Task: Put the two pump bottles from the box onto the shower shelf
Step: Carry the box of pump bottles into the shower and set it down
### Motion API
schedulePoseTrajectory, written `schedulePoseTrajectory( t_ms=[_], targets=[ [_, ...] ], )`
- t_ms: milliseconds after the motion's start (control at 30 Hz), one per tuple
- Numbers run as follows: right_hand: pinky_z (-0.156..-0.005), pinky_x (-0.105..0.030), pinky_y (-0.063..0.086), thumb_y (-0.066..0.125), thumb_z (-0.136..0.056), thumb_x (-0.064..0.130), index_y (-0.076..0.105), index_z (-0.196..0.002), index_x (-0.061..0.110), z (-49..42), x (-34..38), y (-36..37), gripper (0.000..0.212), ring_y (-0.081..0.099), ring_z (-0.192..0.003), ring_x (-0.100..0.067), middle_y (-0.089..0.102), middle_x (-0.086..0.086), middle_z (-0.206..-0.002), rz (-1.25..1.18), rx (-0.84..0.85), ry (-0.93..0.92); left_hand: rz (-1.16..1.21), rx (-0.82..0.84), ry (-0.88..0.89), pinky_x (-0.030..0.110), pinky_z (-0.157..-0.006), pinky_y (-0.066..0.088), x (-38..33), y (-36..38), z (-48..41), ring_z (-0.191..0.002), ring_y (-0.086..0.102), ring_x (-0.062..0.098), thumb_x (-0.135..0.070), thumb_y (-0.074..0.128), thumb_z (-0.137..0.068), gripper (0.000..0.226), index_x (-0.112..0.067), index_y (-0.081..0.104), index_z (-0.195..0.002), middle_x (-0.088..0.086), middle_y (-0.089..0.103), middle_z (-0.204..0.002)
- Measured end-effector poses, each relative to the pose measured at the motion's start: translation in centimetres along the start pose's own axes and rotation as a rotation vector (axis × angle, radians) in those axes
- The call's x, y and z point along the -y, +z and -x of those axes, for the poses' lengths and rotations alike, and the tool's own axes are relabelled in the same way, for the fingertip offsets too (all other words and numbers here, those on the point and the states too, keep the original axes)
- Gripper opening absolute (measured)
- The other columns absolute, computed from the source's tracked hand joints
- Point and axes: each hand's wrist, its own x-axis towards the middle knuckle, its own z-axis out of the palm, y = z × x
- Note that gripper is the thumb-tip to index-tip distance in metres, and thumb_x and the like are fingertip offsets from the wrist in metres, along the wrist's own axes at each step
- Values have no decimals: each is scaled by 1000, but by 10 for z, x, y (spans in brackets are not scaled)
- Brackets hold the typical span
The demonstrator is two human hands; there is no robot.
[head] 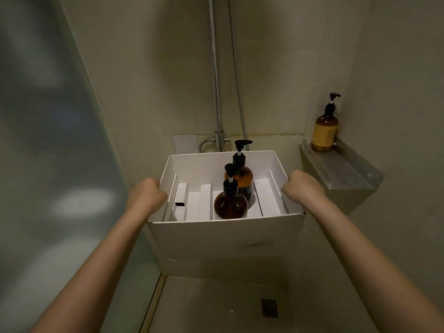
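Note:
A white cardboard box [223, 233] hangs in the air in front of me. My left hand [146, 195] grips its left wall and my right hand [304, 188] grips its right wall. Two amber pump bottles with black pumps stand upright inside it among white cardboard dividers: the near bottle [230, 204] and the far bottle [239, 175] right behind it. The metal shower shelf [348, 168] is fixed to the wall corner at the right, just beyond my right hand.
A third amber pump bottle with a yellow label [324, 131] stands at the back of the shelf. A chrome shower pipe and valve [218, 131] run down the back wall. Frosted glass lies left; a floor drain [269, 308] is below.

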Motion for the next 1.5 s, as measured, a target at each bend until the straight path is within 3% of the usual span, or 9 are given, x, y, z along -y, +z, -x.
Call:
schedulePoseTrajectory(
  t_ms=[133, 300, 600, 700, 800, 1000, 1267, 1500],
  targets=[
    [-52, -27, 35, 45, -85, 12, 56, -86, 8, -4, -4, 20, 12, 49, -60, -19, 51, -3, -68, 18, 32, 11, 3, 9, -9, 30, -65, 38, 13, 18, -5, -88, 61, 39, -9, 55, -77, 10, -5, 63, -83, 22, 66, -91],
    [-68, -31, 40, 45, -84, 11, 61, -104, 1, -4, -14, 57, 27, 60, -92, -35, 64, -19, -103, 13, 68, 38, -8, 48, -19, 31, -64, 40, 33, 49, -10, -86, 61, 39, -8, 54, -76, 10, -11, 50, -68, 22, 65, -88],
    [-61, -30, 39, 50, -88, 14, 61, -101, 1, 1, -39, 143, 22, 53, -75, -29, 63, -16, -94, 3, 113, 113, -14, 109, -35, 30, -61, 37, 74, 124, -6, -77, 58, 37, -7, 49, -76, 7, -12, 52, -72, 17, 61, -81],
    [-68, -37, 51, 49, -89, 16, 61, -100, 1, 2, -48, 176, 22, 59, -81, -30, 64, -16, -94, -11, 149, 136, -16, 145, -45, 32, -64, 42, 93, 156, -6, -85, 60, 41, -7, 49, -76, 13, -4, 60, -84, 22, 65, -89],
    [-73, -39, 53, 47, -90, 16, 61, -97, 2, 1, -58, 209, 21, 62, -85, -34, 65, -17, -94, -14, 166, 151, -14, 166, -43, 34, -66, 44, 111, 190, -6, -87, 60, 41, -6, 49, -77, 20, -2, 61, -92, 24, 65, -93],
    [-68, -32, 46, 46, -91, 16, 60, -95, 2, 3, -90, 297, 21, 59, -81, -31, 64, -17, -93, -81, 181, 195, -29, 166, -32, 32, -62, 41, 150, 267, -4, -79, 58, 40, -7, 48, -77, 13, -3, 58, -85, 22, 64, -85],
    [-81, -37, 48, 45, -93, 19, 59, -106, -1, 5, -147, 433, 27, 58, -99, -38, 62, -22, -106, -49, 205, 204, -17, 154, 0, 33, -58, 38, 215, 401, 12, -73, 58, 40, -8, 50, -81, 11, 1, 56, -82, 23, 61, -80],
    [-66, -25, 35, 42, -96, 20, 59, -107, 4, 14, -203, 564, 26, 60, -91, -29, 64, -14, -103, 58, 167, 110, 21, 150, -8, 29, -53, 30, 277, 526, 33, -67, 58, 38, -8, 54, -80, 6, -5, 54, -76, 21, 62, -73]
  ],
)
